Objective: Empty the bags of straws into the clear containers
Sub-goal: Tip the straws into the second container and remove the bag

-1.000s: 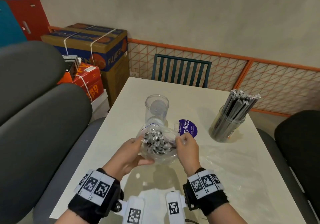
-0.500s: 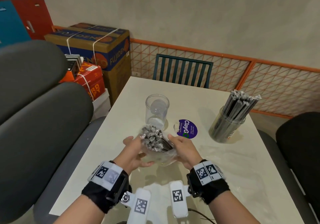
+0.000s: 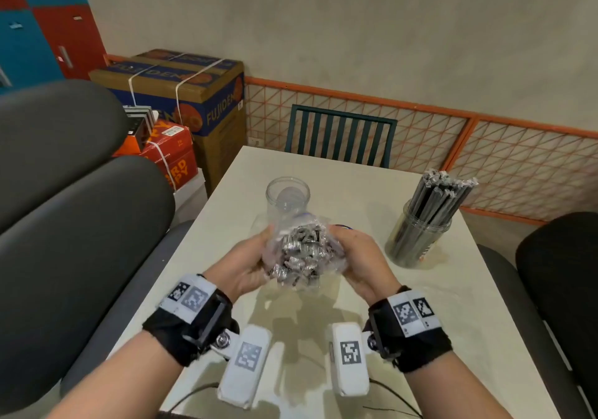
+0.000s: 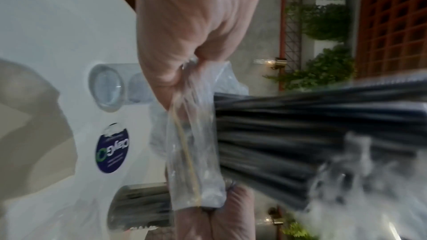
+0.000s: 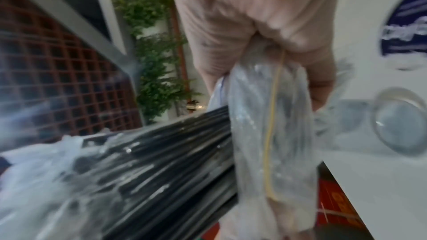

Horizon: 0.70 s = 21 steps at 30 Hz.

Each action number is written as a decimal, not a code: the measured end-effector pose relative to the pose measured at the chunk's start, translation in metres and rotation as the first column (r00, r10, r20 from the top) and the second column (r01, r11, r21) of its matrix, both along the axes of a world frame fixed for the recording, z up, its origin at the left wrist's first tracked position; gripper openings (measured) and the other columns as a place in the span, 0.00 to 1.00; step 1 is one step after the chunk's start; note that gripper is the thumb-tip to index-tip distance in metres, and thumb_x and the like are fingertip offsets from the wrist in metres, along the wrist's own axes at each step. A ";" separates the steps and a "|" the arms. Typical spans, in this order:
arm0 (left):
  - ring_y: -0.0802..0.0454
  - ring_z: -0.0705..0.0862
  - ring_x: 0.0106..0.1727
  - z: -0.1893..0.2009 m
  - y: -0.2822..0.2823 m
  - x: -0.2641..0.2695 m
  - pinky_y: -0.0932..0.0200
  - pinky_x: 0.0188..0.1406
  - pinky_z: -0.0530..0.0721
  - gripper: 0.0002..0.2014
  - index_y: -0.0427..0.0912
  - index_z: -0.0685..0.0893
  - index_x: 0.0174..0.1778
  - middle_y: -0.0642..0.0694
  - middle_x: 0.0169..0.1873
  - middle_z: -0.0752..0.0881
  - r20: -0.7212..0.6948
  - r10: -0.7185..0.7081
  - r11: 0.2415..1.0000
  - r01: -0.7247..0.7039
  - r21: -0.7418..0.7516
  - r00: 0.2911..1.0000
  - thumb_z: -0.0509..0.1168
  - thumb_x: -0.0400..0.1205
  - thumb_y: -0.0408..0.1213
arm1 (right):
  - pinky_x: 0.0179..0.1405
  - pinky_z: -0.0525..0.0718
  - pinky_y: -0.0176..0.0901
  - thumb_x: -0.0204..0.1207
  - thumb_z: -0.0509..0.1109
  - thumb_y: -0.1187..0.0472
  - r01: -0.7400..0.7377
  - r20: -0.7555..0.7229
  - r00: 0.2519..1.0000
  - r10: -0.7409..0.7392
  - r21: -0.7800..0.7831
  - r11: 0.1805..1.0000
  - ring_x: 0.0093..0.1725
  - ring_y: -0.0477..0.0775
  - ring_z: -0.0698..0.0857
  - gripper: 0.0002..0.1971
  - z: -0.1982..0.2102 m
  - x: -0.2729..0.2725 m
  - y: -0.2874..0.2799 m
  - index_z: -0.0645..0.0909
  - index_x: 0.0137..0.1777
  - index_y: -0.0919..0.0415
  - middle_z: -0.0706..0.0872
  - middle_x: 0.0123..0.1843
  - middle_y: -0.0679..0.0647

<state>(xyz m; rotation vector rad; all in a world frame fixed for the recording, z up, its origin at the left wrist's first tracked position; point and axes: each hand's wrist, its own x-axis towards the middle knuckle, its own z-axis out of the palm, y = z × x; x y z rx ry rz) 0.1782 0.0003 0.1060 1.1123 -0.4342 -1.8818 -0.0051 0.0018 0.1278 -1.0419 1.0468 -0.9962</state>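
Observation:
A clear plastic bag of black straws [image 3: 302, 253] is held up over the white table [image 3: 453, 305], its wrapped straw tips facing me. My left hand [image 3: 249, 263] grips its left side and my right hand [image 3: 362, 260] its right side. In the wrist views the bag film [image 4: 196, 152] [image 5: 272, 134] is bunched under curled fingers, and the straws [image 4: 312, 134] [image 5: 161, 161] stick out of it. An empty clear container [image 3: 287, 197] stands just beyond the bag. A second clear container [image 3: 420, 237], full of black straws, stands to the right.
A purple round lid [image 4: 112, 150] lies on the table between the two containers, mostly hidden behind my right hand in the head view. A green chair [image 3: 339, 133] stands at the table's far end. Grey seat backs [image 3: 81, 224] are on the left, with cardboard boxes [image 3: 194, 95] beyond.
Both hands have lifted the bag off the table and drawn it closer to me. The film has been gathered down around the straws, so their tips stand out more.

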 end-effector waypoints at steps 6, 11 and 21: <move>0.42 0.85 0.61 0.076 -0.011 -0.011 0.48 0.62 0.82 0.31 0.39 0.85 0.61 0.34 0.62 0.85 0.070 -0.313 0.897 0.319 -0.306 0.947 0.55 0.75 0.60 | 0.40 0.77 0.43 0.71 0.74 0.57 -0.131 -0.271 0.963 0.001 -0.461 0.878 0.35 0.53 0.74 0.17 0.058 -0.014 -0.027 0.73 0.33 0.68 0.74 0.33 0.62; 0.42 0.84 0.63 0.092 -0.022 -0.018 0.52 0.64 0.81 0.31 0.38 0.87 0.56 0.34 0.61 0.85 0.364 -0.187 0.794 0.359 -0.490 0.912 0.68 0.68 0.60 | 0.60 0.79 0.38 0.67 0.78 0.62 -0.218 -0.500 0.860 -0.101 -0.538 0.814 0.58 0.48 0.77 0.35 0.087 -0.020 -0.052 0.65 0.71 0.54 0.72 0.61 0.51; 0.69 0.81 0.38 0.105 -0.073 -0.017 0.80 0.38 0.78 0.45 0.54 0.75 0.39 0.54 0.39 0.79 0.708 0.257 0.655 0.420 -0.628 0.658 0.60 0.35 0.83 | 0.55 0.82 0.28 0.73 0.73 0.67 -0.359 -0.515 0.847 0.132 -0.371 0.856 0.53 0.45 0.86 0.21 0.096 -0.014 -0.089 0.75 0.66 0.63 0.86 0.60 0.53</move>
